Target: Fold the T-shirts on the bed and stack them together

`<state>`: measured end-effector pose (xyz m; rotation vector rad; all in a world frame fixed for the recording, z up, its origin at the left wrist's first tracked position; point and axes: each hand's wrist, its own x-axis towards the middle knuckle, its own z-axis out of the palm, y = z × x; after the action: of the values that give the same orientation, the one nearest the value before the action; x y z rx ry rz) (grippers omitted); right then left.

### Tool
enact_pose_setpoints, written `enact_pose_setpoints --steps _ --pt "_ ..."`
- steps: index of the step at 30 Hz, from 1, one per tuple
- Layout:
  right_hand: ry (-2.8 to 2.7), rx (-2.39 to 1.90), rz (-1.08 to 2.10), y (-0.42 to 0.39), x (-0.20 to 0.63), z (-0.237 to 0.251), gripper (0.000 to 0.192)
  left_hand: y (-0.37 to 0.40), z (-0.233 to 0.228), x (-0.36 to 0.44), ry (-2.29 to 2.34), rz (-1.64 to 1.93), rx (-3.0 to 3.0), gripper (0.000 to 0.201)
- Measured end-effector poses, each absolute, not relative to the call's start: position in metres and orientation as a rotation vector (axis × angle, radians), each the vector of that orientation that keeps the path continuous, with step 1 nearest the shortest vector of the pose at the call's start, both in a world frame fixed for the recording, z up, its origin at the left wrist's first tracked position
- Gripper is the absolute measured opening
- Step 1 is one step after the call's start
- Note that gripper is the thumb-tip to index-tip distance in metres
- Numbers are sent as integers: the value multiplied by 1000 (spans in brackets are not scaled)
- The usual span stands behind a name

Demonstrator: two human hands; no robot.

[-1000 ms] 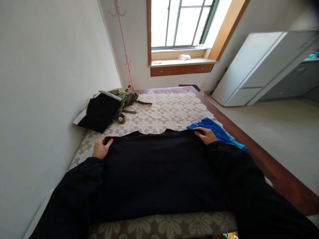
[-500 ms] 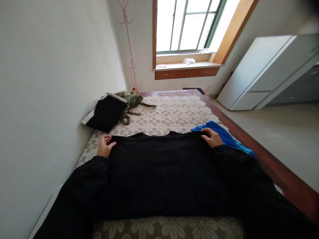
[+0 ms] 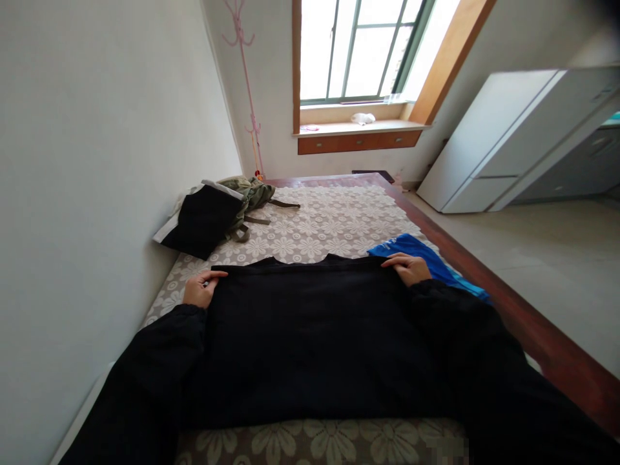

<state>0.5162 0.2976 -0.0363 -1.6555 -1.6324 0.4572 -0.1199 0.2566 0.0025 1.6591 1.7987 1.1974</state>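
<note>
L hand (image 3: 197,290) + R hand (image 3: 409,268) pinch far corners of black top (image 3: 310,336) | soft, light, floppy; likely best held at corners | on bed (image 3: 314,226)

A home bedroom, it seems: a floral-patterned beige bedspread (image 3: 329,226) covers a dark-red wooden bed frame (image 3: 484,278) below a wood-trimmed window (image 3: 361,51).

Long black sleeves down to bare hands (image 3: 199,289)
</note>
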Motion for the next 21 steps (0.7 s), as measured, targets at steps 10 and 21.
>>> enact_pose_setpoints --steps 10,21 --pt "-1553 -1617 375 297 506 -32 26 265 1 -123 1810 1093 1716 47" --pt "-1639 -1610 432 298 509 -34 26 262 -5 -118 1841 1047 1805 54"
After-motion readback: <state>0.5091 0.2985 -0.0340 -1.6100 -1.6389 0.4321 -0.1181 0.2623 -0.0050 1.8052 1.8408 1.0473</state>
